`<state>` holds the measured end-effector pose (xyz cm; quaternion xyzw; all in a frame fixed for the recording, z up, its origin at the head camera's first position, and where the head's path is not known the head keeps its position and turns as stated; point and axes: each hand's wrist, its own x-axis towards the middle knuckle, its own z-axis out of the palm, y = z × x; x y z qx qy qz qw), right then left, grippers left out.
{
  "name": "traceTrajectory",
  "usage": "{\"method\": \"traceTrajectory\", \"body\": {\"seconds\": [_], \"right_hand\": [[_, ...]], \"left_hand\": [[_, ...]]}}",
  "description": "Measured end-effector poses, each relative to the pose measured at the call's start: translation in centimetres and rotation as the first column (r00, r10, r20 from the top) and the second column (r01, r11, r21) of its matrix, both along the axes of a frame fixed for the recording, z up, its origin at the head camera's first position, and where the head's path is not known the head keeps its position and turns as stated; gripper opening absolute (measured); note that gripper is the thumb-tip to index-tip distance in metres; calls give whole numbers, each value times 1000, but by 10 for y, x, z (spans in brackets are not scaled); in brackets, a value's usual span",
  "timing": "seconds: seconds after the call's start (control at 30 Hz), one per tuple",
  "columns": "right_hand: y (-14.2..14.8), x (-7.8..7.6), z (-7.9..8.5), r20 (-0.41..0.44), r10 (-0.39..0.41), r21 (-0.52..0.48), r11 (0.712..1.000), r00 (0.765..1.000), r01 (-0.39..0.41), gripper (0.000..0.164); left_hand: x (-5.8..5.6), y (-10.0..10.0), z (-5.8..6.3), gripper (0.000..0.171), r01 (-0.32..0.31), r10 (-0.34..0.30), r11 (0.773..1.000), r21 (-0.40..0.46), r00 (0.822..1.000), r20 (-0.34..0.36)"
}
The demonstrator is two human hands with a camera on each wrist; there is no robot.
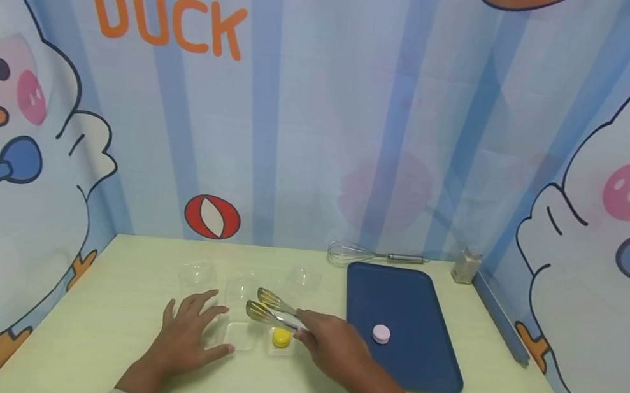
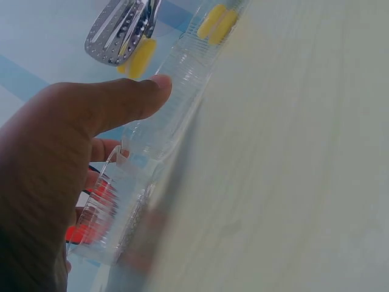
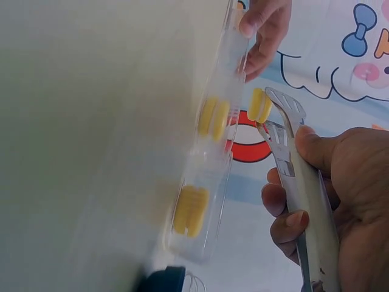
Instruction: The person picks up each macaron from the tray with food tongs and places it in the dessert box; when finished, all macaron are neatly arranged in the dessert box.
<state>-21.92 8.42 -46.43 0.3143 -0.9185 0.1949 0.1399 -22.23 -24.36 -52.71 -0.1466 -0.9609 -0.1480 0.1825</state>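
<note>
My right hand grips metal serving tongs with slotted tips. Between those tips is a yellow macaron, above the clear plastic boxes. Another yellow macaron sits in the right-hand front compartment. Yellow macaron shapes also show through the clear plastic in the right wrist view. My left hand is spread at the left end of the boxes, its thumb stretched along the front side and its other fingers partly hidden behind the plastic.
A dark blue tray lies right of the boxes, with a pink macaron on it. Behind the tray is a whisk. A small box-like object stands at the back right corner. A duck-printed curtain surrounds the table.
</note>
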Motion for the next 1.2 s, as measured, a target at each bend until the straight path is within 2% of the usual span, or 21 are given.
{"method": "traceTrajectory", "body": {"seconds": [0.27,0.37,0.57,0.7,0.97,1.2], "right_hand": [[-14,1,-1,36,17,11,1000,999,-18,30],[-19,1,-2,33,31,10,999,999,-32,25],[-25,3,-3,24,46,37,998,999,-47,27],[-29,4,-2,11,50,75,996,999,-50,22],[-35,3,-1,7,34,182,983,999,-35,24],[-37,2,3,-28,52,209,977,998,-45,22]], "left_hand": [[0,-1,0,70,6,-6,1000,18,1000,15],[-1,-2,-2,70,12,-12,1000,16,1000,-5],[-1,-3,-3,69,32,-31,999,15,998,-55],[0,-3,-2,68,38,-37,999,17,997,-67],[0,-2,-1,68,17,-17,1000,19,1000,-14],[1,-1,2,69,13,-13,1000,17,1000,-14]]}}
